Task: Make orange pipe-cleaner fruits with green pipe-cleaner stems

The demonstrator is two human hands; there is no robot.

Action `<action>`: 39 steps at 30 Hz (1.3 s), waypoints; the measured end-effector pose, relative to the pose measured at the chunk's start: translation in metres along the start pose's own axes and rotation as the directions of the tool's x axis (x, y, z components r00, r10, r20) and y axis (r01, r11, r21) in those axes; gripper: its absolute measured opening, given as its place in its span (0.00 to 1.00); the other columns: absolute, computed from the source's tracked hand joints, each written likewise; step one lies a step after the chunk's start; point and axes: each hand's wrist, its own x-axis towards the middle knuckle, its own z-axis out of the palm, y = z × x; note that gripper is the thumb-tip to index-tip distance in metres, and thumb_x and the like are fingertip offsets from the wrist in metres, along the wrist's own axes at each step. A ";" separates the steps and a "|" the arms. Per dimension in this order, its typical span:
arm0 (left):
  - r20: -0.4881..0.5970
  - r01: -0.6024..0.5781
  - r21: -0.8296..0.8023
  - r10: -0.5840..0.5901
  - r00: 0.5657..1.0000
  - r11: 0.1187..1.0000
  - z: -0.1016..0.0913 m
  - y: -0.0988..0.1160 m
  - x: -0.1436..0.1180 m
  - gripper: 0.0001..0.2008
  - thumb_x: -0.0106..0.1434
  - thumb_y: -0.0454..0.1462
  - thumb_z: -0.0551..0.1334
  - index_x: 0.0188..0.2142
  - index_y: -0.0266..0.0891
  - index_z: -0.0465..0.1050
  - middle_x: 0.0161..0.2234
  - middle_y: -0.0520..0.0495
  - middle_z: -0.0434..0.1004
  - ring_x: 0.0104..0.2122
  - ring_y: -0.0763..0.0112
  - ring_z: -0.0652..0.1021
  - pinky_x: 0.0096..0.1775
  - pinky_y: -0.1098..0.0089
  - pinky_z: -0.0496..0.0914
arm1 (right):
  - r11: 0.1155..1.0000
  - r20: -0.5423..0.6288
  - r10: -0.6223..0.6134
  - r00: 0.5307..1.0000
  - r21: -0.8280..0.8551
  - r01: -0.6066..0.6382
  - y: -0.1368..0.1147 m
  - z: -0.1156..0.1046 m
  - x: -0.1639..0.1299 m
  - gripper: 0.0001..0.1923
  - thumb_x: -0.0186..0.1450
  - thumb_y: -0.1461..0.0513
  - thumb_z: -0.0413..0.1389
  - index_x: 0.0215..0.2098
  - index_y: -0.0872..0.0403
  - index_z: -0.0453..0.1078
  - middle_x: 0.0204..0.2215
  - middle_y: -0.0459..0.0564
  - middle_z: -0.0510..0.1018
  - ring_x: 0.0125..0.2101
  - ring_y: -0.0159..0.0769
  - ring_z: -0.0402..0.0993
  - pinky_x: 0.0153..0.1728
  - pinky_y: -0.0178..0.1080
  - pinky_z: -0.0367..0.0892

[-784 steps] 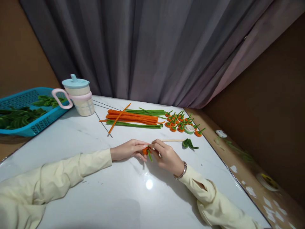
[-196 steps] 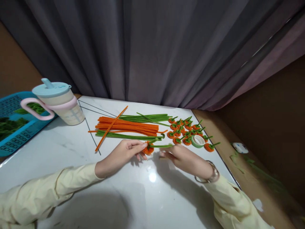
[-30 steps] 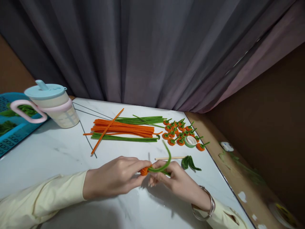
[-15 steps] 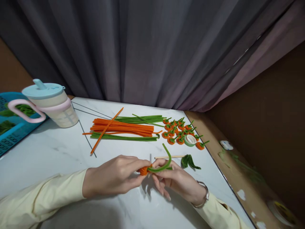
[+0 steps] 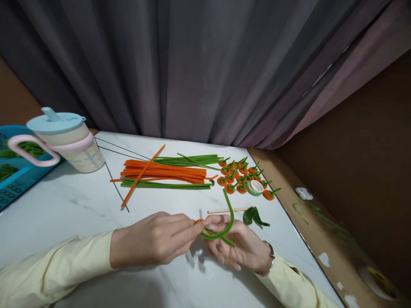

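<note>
My left hand point(image 5: 154, 240) pinches a small orange pipe-cleaner coil point(image 5: 198, 221), mostly hidden by the fingertips. My right hand point(image 5: 237, 248) holds the green pipe cleaner point(image 5: 228, 217) that comes out of the coil and curves upward, its fingers curled under it. Both hands meet low over the white marble table point(image 5: 80, 205). Beyond them lie a thin wooden stick point(image 5: 224, 210) and a small bunch of green leaves point(image 5: 253, 215).
Orange and green pipe cleaners point(image 5: 167, 171) lie in a pile at mid-table. Several finished orange pieces with green stems point(image 5: 239, 175) and a tape roll point(image 5: 255, 187) sit right of the pile. A lidded cup point(image 5: 69, 139) and blue basket point(image 5: 14, 171) stand left; a curtain hangs behind.
My right hand has turned palm-up and bent the green stem into a wider hook. The orange coil is more hidden by my left fingertips.
</note>
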 end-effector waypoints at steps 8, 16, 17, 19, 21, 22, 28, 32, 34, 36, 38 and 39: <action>0.016 0.009 -0.060 -0.008 1.000 0.998 -0.003 0.003 0.002 0.13 0.66 0.30 0.51 0.49 0.28 0.62 0.31 0.40 0.79 0.30 0.66 0.80 0.26 0.73 0.73 | 0.965 0.000 -0.063 0.998 -0.256 0.061 -0.003 0.007 -0.004 0.13 0.54 0.60 0.64 0.29 0.60 0.66 0.21 0.51 0.78 0.17 0.32 0.75 0.16 0.29 0.68; 0.132 0.397 -0.503 -0.386 0.913 0.768 0.002 0.003 0.004 0.11 0.58 0.30 0.59 0.41 0.34 0.72 0.28 0.48 0.78 0.24 0.76 0.76 0.29 0.79 0.70 | 0.376 0.043 -0.424 0.905 -0.901 0.219 -0.005 0.021 -0.017 0.09 0.63 0.63 0.52 0.27 0.57 0.69 0.21 0.49 0.76 0.20 0.30 0.71 0.23 0.33 0.66; 0.195 0.463 -0.533 -0.430 0.882 0.708 0.003 0.003 0.005 0.11 0.57 0.30 0.59 0.40 0.34 0.73 0.26 0.49 0.78 0.22 0.77 0.75 0.27 0.80 0.69 | 0.131 0.157 -0.479 0.864 -0.960 0.248 -0.003 0.021 -0.018 0.11 0.64 0.65 0.48 0.27 0.58 0.70 0.21 0.50 0.76 0.21 0.30 0.70 0.24 0.33 0.65; 0.343 0.601 -0.561 -0.500 0.795 0.570 0.003 0.002 0.008 0.09 0.55 0.30 0.59 0.37 0.33 0.74 0.21 0.53 0.74 0.18 0.80 0.71 0.23 0.81 0.66 | -0.333 0.399 -0.487 0.776 -0.907 0.258 0.002 0.020 -0.020 0.15 0.64 0.69 0.43 0.29 0.59 0.71 0.21 0.53 0.75 0.21 0.32 0.68 0.23 0.34 0.62; 0.476 0.707 -0.569 -0.533 0.699 0.419 0.004 0.001 0.009 0.08 0.54 0.31 0.60 0.35 0.32 0.74 0.17 0.55 0.69 0.16 0.81 0.68 0.19 0.82 0.63 | -0.554 0.523 -0.441 0.729 -0.798 0.238 0.005 0.020 -0.021 0.16 0.64 0.70 0.41 0.32 0.61 0.71 0.20 0.54 0.74 0.21 0.34 0.66 0.21 0.36 0.58; 0.521 0.738 -0.573 -0.536 0.664 0.357 0.004 0.000 0.010 0.08 0.54 0.32 0.60 0.34 0.32 0.74 0.16 0.56 0.69 0.15 0.81 0.67 0.19 0.82 0.62 | -0.551 0.516 -0.454 0.726 -0.803 0.227 0.006 0.019 -0.021 0.16 0.65 0.69 0.41 0.33 0.61 0.71 0.21 0.54 0.73 0.22 0.35 0.66 0.22 0.36 0.58; 0.356 0.586 -0.571 -0.470 0.808 0.575 0.002 -0.001 0.008 0.10 0.57 0.32 0.59 0.38 0.34 0.74 0.23 0.52 0.75 0.19 0.80 0.72 0.24 0.81 0.68 | 0.691 0.000 -0.214 0.977 -0.707 0.151 -0.004 0.008 -0.013 0.16 0.65 0.53 0.51 0.30 0.59 0.68 0.21 0.48 0.73 0.22 0.30 0.69 0.25 0.33 0.62; 0.155 0.316 -0.525 -0.276 0.949 0.790 0.000 0.002 0.006 0.14 0.60 0.29 0.57 0.45 0.34 0.70 0.31 0.46 0.79 0.27 0.74 0.78 0.32 0.77 0.72 | 0.984 0.186 0.069 0.980 -0.177 -0.036 0.007 -0.010 0.000 0.21 0.58 0.49 0.57 0.27 0.62 0.69 0.16 0.50 0.74 0.15 0.31 0.68 0.20 0.34 0.61; 0.095 0.191 -0.449 -0.165 0.982 0.873 -0.001 0.002 0.006 0.15 0.62 0.29 0.55 0.49 0.33 0.65 0.33 0.43 0.79 0.31 0.71 0.79 0.34 0.75 0.73 | 0.995 0.285 0.100 0.953 -0.039 -0.093 0.017 -0.014 0.007 0.20 0.58 0.51 0.57 0.22 0.61 0.68 0.15 0.51 0.74 0.14 0.32 0.68 0.18 0.34 0.63; 0.065 0.078 -0.337 -0.059 0.996 0.938 -0.002 0.002 0.005 0.16 0.63 0.29 0.53 0.51 0.32 0.62 0.33 0.41 0.79 0.32 0.68 0.79 0.32 0.74 0.73 | 0.991 0.394 0.094 0.915 0.049 -0.122 0.025 -0.015 0.011 0.19 0.58 0.53 0.57 0.20 0.60 0.67 0.15 0.51 0.74 0.14 0.32 0.68 0.18 0.34 0.64; 0.075 0.000 -0.236 0.018 0.997 0.972 -0.003 0.003 0.004 0.17 0.64 0.29 0.51 0.52 0.31 0.61 0.32 0.40 0.79 0.33 0.67 0.80 0.30 0.75 0.73 | 0.985 0.477 0.062 0.877 0.115 -0.132 0.030 -0.013 0.012 0.18 0.59 0.53 0.57 0.19 0.59 0.67 0.14 0.50 0.74 0.13 0.31 0.67 0.16 0.34 0.64; 0.090 -0.022 -0.206 0.041 0.995 0.978 -0.004 0.003 0.003 0.17 0.64 0.29 0.50 0.53 0.31 0.60 0.32 0.41 0.79 0.33 0.68 0.80 0.28 0.76 0.73 | 0.981 0.501 0.041 0.865 0.143 -0.129 0.032 -0.012 0.012 0.19 0.59 0.53 0.57 0.19 0.59 0.67 0.13 0.49 0.73 0.12 0.31 0.66 0.15 0.33 0.64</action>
